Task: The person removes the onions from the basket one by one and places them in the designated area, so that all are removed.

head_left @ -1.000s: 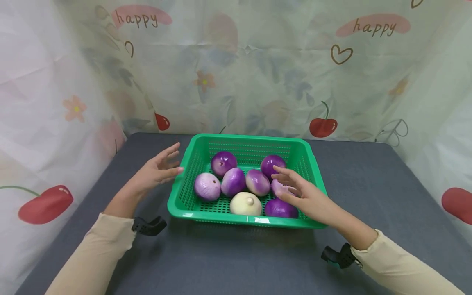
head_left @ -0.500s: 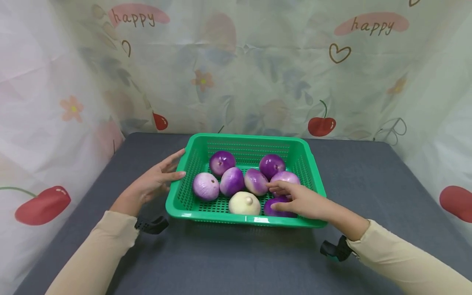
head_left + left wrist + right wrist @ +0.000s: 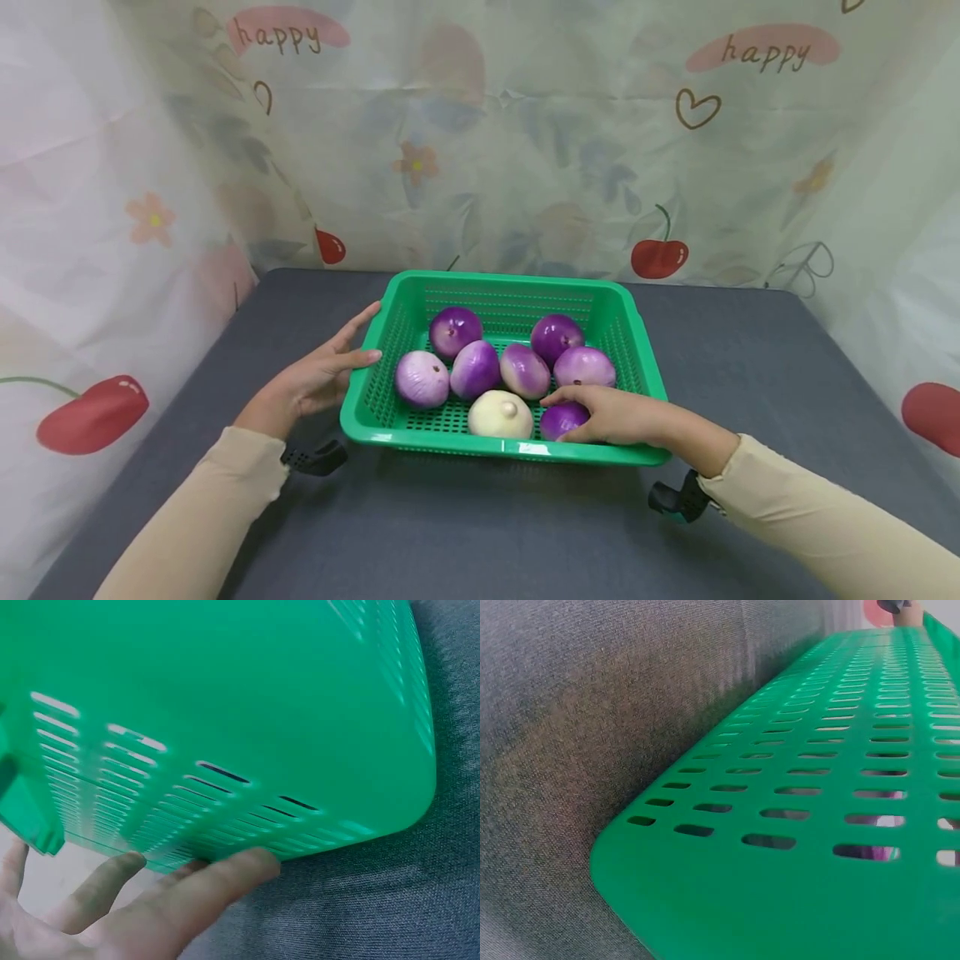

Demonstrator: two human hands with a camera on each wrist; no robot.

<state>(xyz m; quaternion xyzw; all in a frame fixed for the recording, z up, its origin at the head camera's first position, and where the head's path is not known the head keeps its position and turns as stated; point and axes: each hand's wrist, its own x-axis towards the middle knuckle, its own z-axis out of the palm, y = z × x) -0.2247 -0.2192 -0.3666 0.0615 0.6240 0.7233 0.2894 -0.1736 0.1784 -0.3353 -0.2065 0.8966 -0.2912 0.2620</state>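
My right hand [image 3: 618, 417] reaches over the basket's front right corner, fingers and thumb curled about a glossy purple onion [image 3: 561, 421]. That onion is partly hidden by the hand. The green slotted basket [image 3: 457, 446] holds several other purple onions [image 3: 475, 370] and one cream-white onion [image 3: 500, 415]. At the basket's left rim my left hand [image 3: 315, 379] lies with extended fingers, fingertips right at the edge. In the left wrist view, its fingers [image 3: 202, 892] are spread beside the slotted outer wall [image 3: 247, 690]. The right wrist view shows only the outer front wall [image 3: 780, 900], no hand.
The basket stands on a dark grey cloth-covered table [image 3: 480, 525]. Behind and at both sides hangs a pale printed curtain [image 3: 525, 142]. Black wrist cameras [image 3: 315, 458] sit under both cuffs.
My right hand has come down from above the onions and closed about the front right one. My left hand has moved slightly right, up to the basket's rim.
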